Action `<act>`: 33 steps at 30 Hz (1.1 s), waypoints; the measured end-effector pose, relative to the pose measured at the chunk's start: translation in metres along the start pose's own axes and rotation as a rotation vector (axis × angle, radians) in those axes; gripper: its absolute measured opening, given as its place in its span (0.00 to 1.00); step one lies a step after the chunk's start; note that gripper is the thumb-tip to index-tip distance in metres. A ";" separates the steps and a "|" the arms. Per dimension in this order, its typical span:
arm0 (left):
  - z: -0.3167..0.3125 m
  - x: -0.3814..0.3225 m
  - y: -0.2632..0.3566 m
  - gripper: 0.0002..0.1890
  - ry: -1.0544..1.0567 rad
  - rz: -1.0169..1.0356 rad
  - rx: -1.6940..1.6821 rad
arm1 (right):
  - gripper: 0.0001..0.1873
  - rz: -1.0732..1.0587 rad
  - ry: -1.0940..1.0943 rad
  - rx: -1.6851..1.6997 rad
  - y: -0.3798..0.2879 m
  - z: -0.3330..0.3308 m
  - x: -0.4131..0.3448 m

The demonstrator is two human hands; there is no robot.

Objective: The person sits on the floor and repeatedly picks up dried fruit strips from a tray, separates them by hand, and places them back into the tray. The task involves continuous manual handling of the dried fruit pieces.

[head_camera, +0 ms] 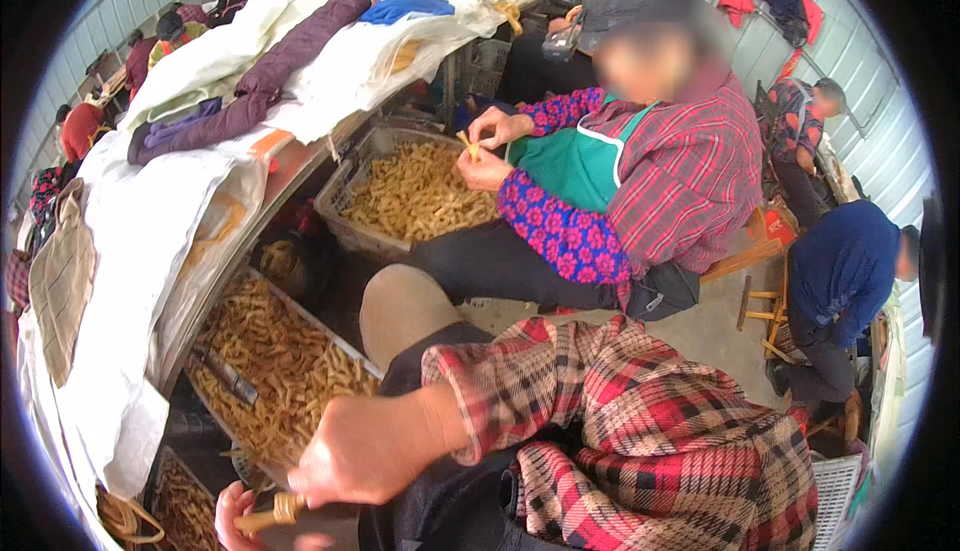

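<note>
My right hand (360,446), coming from a red, black and tan plaid sleeve (525,378), pinches one end of a pale yellow-brown strip tied in a knot (286,508). Curled around the strip's other end is my left hand (234,515), low in the view and partly cut off by the bottom edge. The strip looks like bean-curd skin, though the picture does not settle it. Just beyond my hands lies a long tray (300,298) full of similar knotted pieces (292,356). A flat metal-looking bar (225,377) rests on them.
A white-sheeted table (150,213) curves along my left, bearing a purple padded garment (300,48). Beside me a co-worker (675,153) holds a strip over a basket (330,202) of knotted pieces. Another tray (169,468) stands lower left. Wooden stools (765,303) and people are behind.
</note>
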State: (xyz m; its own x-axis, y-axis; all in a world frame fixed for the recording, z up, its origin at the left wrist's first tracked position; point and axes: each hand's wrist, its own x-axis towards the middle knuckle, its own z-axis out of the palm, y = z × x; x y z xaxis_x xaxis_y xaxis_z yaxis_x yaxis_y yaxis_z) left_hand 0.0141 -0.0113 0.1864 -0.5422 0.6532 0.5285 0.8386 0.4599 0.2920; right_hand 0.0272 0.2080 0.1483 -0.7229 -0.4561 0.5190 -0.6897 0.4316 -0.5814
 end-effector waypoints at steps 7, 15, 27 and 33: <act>-0.048 0.008 0.013 0.05 -0.674 0.024 -0.191 | 0.11 -0.319 -0.103 -0.038 -0.009 -0.012 0.002; 0.019 -0.034 -0.049 0.15 -0.665 -0.535 -0.488 | 0.21 0.007 -0.084 0.236 0.018 0.003 -0.003; 0.077 -0.035 -0.046 0.11 0.562 -1.003 -2.145 | 0.08 0.404 0.587 2.378 0.035 0.037 -0.025; 0.041 -0.020 0.013 0.08 0.043 -0.997 -1.131 | 0.09 -0.227 0.487 0.011 -0.005 0.032 0.016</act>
State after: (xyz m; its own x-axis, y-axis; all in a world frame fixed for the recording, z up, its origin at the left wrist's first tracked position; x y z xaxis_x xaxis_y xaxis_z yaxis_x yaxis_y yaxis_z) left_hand 0.0336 0.0057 0.1468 -0.9126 0.3350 -0.2343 -0.2534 -0.0139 0.9672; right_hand 0.0203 0.1732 0.1394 -0.4926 -0.1223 0.8616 -0.8325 0.3546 -0.4256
